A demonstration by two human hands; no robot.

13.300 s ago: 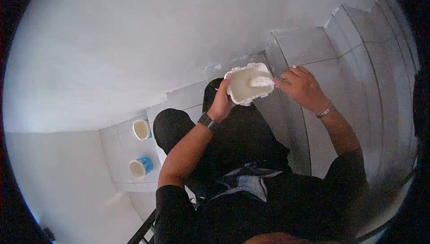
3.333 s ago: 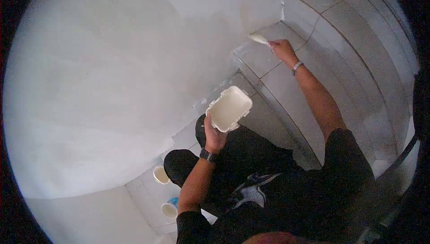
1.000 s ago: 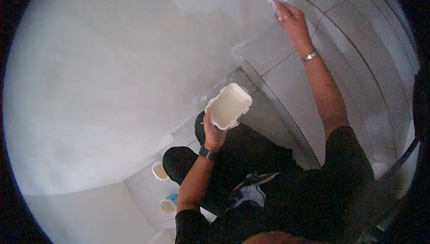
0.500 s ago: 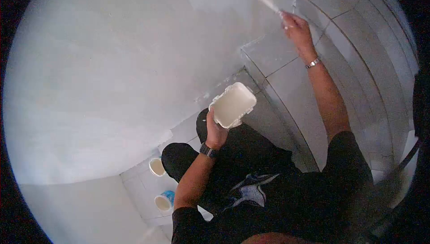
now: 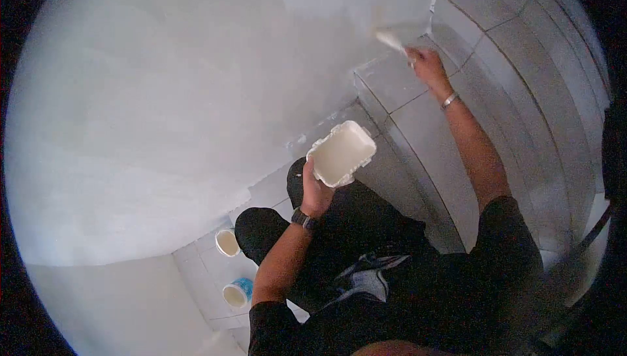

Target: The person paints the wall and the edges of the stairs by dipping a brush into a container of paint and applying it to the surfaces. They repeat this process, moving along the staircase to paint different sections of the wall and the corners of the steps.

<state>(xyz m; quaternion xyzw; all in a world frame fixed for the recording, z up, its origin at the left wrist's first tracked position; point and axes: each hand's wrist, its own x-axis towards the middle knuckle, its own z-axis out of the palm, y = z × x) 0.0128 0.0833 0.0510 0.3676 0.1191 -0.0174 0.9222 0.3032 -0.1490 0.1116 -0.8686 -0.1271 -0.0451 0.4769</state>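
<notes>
My left hand grips a white plastic tub from its near side, thumb at the rim. Pale paint lies inside, and dried drips crust the tub's edge. Up to the right, my right hand is closed around the handle of a paintbrush. The brush is smeared by motion, its pale bristles pointing left at the grey-white wall, just above where the wall meets a tiled step.
Curved tiled stairs rise along the right. On the floor at lower left stand a white bucket and a blue-and-white bucket, both with pale contents. My bent knees are close to the wall.
My right hand has moved down with the paintbrush, bringing the bristles lower along the wall towards the step. My left hand and the tub have stayed nearly still.
</notes>
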